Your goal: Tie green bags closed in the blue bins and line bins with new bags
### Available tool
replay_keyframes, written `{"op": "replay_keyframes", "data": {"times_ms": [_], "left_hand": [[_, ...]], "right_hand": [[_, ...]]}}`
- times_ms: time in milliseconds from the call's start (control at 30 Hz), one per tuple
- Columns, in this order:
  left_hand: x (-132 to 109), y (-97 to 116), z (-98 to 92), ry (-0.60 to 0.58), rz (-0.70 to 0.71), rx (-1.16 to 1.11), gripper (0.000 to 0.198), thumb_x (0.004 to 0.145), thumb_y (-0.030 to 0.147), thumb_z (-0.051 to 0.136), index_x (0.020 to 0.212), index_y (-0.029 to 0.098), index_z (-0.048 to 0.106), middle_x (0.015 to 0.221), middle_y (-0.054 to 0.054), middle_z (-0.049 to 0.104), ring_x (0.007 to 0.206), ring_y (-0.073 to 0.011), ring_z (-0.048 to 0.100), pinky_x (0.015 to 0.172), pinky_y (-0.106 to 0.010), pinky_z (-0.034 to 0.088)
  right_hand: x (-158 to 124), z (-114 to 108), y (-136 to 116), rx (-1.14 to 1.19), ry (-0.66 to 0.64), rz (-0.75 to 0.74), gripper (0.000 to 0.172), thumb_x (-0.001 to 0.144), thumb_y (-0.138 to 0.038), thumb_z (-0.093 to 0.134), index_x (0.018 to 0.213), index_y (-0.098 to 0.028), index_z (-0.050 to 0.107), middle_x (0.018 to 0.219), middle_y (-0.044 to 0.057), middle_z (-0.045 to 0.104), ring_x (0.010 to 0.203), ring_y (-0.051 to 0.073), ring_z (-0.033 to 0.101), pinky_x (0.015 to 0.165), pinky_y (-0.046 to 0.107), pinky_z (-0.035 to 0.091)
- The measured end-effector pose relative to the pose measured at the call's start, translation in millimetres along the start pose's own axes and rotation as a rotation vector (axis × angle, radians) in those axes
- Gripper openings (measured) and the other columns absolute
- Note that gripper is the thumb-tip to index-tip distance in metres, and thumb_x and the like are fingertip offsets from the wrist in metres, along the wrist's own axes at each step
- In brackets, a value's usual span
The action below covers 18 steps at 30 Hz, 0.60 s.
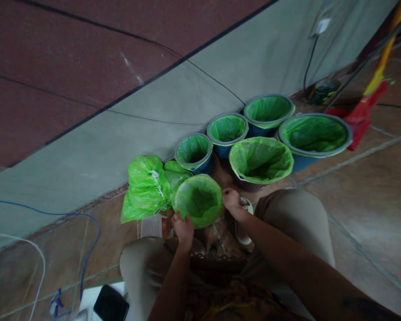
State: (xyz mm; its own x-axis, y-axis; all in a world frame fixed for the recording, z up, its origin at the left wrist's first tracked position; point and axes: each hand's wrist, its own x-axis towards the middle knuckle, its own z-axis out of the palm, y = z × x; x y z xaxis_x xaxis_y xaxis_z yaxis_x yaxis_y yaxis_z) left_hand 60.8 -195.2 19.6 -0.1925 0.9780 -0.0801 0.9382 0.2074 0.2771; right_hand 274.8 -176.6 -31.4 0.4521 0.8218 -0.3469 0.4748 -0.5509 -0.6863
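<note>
In front of my knees stands a small bin whose rim is covered by a green trash bag (198, 200) folded over it. My left hand (183, 228) pinches the bag's edge at the near left of the rim. On the right side of the rim, my right hand (232, 199) has its fingers closed on the same bag edge. Just behind it sits another bin draped with a green bag (261, 160), without a visible ring. Tied green bags with white drawstrings (147, 189) lie against the wall on the left.
Several blue bins with grey rings (227, 129) and green liners line the wall. A red dustpan or broom (359, 113) with a yellow handle is at right. A black phone (111, 304), blue cable (95, 229) and clear plastic box (153, 226) lie on the left floor.
</note>
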Motion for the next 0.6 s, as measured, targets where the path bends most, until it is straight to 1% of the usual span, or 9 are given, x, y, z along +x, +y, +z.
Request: {"op": "replay_keyframes", "data": {"times_ms": [33, 67, 133, 167, 200, 267, 367, 500, 600], "left_hand": [[-5.6, 4.9, 1.0, -0.038, 0.045, 0.004, 0.032, 0.094, 0.019, 0.05, 0.123, 0.01, 0.061, 0.12, -0.016, 0.066, 0.11, -0.0233, 0.064, 0.095, -0.035, 0.051], [-11.3, 10.1, 2.2, -0.1, 0.119, 0.01, 0.029, 0.093, 0.018, 0.05, 0.119, 0.013, 0.063, 0.12, -0.014, 0.066, 0.112, -0.0222, 0.063, 0.099, -0.034, 0.049], [-21.8, 19.4, 5.5, -0.267, 0.301, 0.047, 0.027, 0.091, 0.014, 0.051, 0.113, 0.016, 0.067, 0.116, -0.01, 0.068, 0.111, -0.02, 0.064, 0.101, -0.031, 0.047], [-25.9, 22.7, 7.6, -0.338, 0.369, 0.082, 0.028, 0.09, 0.013, 0.052, 0.112, 0.017, 0.068, 0.114, -0.009, 0.069, 0.11, -0.0198, 0.064, 0.101, -0.031, 0.046], [-28.9, 24.8, 10.0, -0.385, 0.41, 0.125, 0.029, 0.089, 0.012, 0.053, 0.113, 0.017, 0.068, 0.114, -0.009, 0.069, 0.111, -0.0202, 0.063, 0.102, -0.031, 0.046], [-31.7, 25.1, 15.3, -0.431, 0.449, 0.211, 0.032, 0.089, 0.011, 0.052, 0.116, 0.016, 0.068, 0.113, -0.01, 0.07, 0.113, -0.0212, 0.062, 0.104, -0.032, 0.044], [-29.5, 19.5, 23.6, -0.464, 0.469, 0.314, 0.035, 0.093, 0.011, 0.045, 0.12, 0.016, 0.066, 0.115, -0.011, 0.071, 0.116, -0.0216, 0.061, 0.105, -0.033, 0.042], [-22.7, 11.2, 32.4, -0.563, 0.474, 0.478, 0.036, 0.096, 0.013, 0.04, 0.117, 0.015, 0.068, 0.116, -0.012, 0.072, 0.116, -0.0225, 0.063, 0.105, -0.036, 0.042], [-17.8, 7.5, 38.8, -0.604, 0.5, 0.54, 0.037, 0.094, 0.01, 0.04, 0.12, 0.014, 0.067, 0.116, -0.014, 0.072, 0.115, -0.0233, 0.064, 0.106, -0.037, 0.042]], "right_hand": [[-1.8, -2.0, -5.1, -0.03, -0.055, -0.023, 0.031, 0.083, -0.007, 0.052, 0.098, -0.013, 0.078, 0.096, 0.012, 0.078, 0.088, 0.02, 0.072, 0.076, 0.024, 0.051], [-5.5, -3.1, -10.1, -0.057, -0.123, -0.062, 0.032, 0.083, -0.007, 0.052, 0.1, -0.014, 0.078, 0.101, 0.012, 0.077, 0.093, 0.02, 0.072, 0.079, 0.024, 0.051], [-17.7, -2.1, -17.5, -0.118, -0.277, -0.194, 0.032, 0.082, -0.008, 0.053, 0.099, -0.017, 0.079, 0.105, 0.008, 0.077, 0.099, 0.018, 0.07, 0.085, 0.022, 0.049], [-25.2, -0.3, -19.1, -0.159, -0.341, -0.266, 0.032, 0.081, -0.008, 0.054, 0.098, -0.018, 0.079, 0.104, 0.007, 0.077, 0.101, 0.018, 0.07, 0.088, 0.022, 0.048], [-32.6, 2.1, -19.1, -0.205, -0.386, -0.327, 0.032, 0.081, -0.008, 0.054, 0.097, -0.018, 0.079, 0.103, 0.007, 0.077, 0.101, 0.019, 0.069, 0.09, 0.023, 0.048], [-44.6, 7.9, -15.0, -0.318, -0.456, -0.43, 0.033, 0.08, -0.008, 0.054, 0.102, -0.015, 0.078, 0.104, 0.01, 0.077, 0.103, 0.021, 0.068, 0.092, 0.026, 0.047], [-49.8, 16.5, -4.0, -0.405, -0.501, -0.506, 0.034, 0.081, -0.007, 0.054, 0.107, -0.012, 0.076, 0.11, 0.014, 0.074, 0.107, 0.024, 0.067, 0.094, 0.029, 0.046], [-38.4, 27.6, 9.0, -0.408, -0.505, -0.468, 0.03, 0.085, -0.005, 0.05, 0.1, -0.008, 0.075, 0.107, 0.017, 0.074, 0.103, 0.025, 0.069, 0.09, 0.03, 0.049], [-28.8, 35.8, 14.8, -0.373, -0.489, -0.449, 0.028, 0.086, -0.005, 0.048, 0.095, -0.007, 0.075, 0.099, 0.016, 0.075, 0.094, 0.024, 0.071, 0.084, 0.03, 0.052]]}}
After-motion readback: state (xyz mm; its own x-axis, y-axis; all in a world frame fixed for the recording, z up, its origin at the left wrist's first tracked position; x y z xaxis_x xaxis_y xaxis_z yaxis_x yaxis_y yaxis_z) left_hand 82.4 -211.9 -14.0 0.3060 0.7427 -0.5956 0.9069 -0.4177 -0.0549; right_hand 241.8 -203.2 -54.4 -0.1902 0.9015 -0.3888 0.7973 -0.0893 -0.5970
